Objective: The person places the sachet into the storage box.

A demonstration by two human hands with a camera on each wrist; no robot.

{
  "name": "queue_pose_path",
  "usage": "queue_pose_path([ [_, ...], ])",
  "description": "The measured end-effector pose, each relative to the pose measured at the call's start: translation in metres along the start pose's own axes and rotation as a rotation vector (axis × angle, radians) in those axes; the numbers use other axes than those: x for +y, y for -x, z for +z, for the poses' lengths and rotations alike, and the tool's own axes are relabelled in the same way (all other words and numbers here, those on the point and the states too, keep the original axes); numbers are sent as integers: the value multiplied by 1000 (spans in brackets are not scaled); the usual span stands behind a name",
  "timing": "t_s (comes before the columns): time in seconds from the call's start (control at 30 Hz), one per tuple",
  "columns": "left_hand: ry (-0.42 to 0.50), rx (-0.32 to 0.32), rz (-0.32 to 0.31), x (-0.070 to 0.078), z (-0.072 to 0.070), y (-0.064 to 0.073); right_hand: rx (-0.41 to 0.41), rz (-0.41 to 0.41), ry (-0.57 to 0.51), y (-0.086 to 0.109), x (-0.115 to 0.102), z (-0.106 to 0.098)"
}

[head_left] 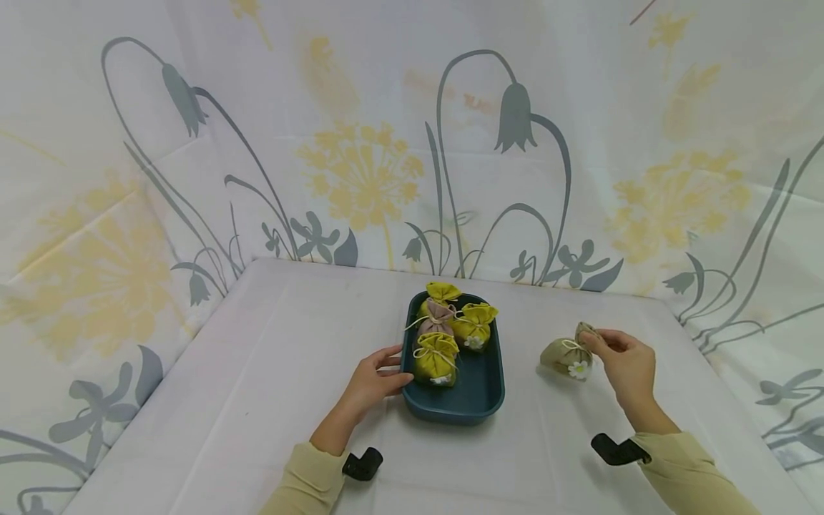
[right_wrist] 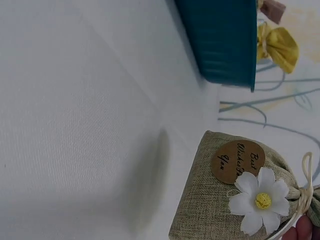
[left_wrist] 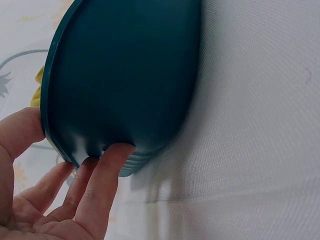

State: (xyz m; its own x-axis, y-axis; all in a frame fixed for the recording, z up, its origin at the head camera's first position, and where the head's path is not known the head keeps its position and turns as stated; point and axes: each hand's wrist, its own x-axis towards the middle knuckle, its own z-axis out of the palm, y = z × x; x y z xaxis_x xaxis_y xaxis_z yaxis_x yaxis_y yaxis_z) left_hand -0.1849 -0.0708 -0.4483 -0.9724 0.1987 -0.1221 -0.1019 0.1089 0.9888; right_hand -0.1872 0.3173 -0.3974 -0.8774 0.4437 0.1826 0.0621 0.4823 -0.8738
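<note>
My left hand [head_left: 376, 375] holds the left side of a dark teal plastic bin [head_left: 476, 386], its thumb over the rim and other fingertips against the outer wall. Inside the bin sit yellow drawstring pouches [head_left: 435, 365] and a dusty-pink one [head_left: 436, 320]. To the right of the bin, my right hand [head_left: 627, 363] pinches a beige burlap drawstring pouch [head_left: 558, 353] by its gathered neck. That pouch carries a white daisy [right_wrist: 259, 200] and a round brown tag [right_wrist: 237, 161] reading "Best Wishes". In the right wrist view its shadow falls apart from it on the cloth.
A white cloth covers the table [head_left: 290, 343]. Behind it and at both sides hangs a white curtain [head_left: 399, 71] printed with grey bellflowers and yellow blooms. Black wrist mounts [head_left: 363, 465] sit at both sleeve cuffs.
</note>
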Motion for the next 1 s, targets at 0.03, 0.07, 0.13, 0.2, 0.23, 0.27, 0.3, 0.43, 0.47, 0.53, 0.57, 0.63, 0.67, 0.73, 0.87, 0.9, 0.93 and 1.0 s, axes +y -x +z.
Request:
queue_pose_path([
  [0.03, 1, 0, 0, 0, 0, 0, 6, -1, -11, 3, -2, 1],
  [0.07, 0, 0, 0, 0, 0, 0, 11, -3, -23, 5, -3, 1],
  [0.13, 1, 0, 0, 0, 0, 0, 19, -6, -50, 10, -7, 3],
  [0.2, 2, -2, 1, 0, 0, 0, 24, -22, -73, 14, -11, 4],
  [0.23, 1, -3, 2, 0, 0, 0, 24, -32, -84, 16, -13, 5],
  [0.27, 2, -3, 3, 0, 0, 0, 22, -42, -92, 18, -15, 5],
  [0.3, 4, -4, 5, 0, 0, 0, 19, -49, -97, 20, -18, 6],
  [0.43, 13, -7, 8, 0, 0, -1, -5, -83, -100, 27, -28, 9],
  [0.47, 15, -7, 10, 0, 0, -1, -10, -87, -99, 29, -31, 10],
  [0.53, 17, -7, 9, 0, 0, 0, -19, -96, -107, 31, -36, 12],
  [0.57, 19, -6, 9, 0, 0, 0, -23, -102, -113, 32, -38, 13],
  [0.63, 17, -7, 8, 0, 0, 0, -29, -114, -127, 33, -42, 16],
  [0.67, 18, -7, 7, 0, 0, 0, -31, -121, -137, 33, -44, 17],
  [0.73, 17, -7, 5, -1, 0, -1, -41, -139, -158, 33, -49, 21],
  [0.87, 19, -7, 3, 0, 0, -1, -70, -178, -194, 35, -59, 28],
  [0.9, 20, -7, 5, 0, 0, 0, -76, -189, -200, 35, -62, 30],
  [0.93, 21, -7, 5, 0, 0, 0, -84, -199, -210, 35, -64, 33],
  [1.0, 25, -7, 3, 1, 0, -1, -98, -216, -211, 36, -68, 37],
])
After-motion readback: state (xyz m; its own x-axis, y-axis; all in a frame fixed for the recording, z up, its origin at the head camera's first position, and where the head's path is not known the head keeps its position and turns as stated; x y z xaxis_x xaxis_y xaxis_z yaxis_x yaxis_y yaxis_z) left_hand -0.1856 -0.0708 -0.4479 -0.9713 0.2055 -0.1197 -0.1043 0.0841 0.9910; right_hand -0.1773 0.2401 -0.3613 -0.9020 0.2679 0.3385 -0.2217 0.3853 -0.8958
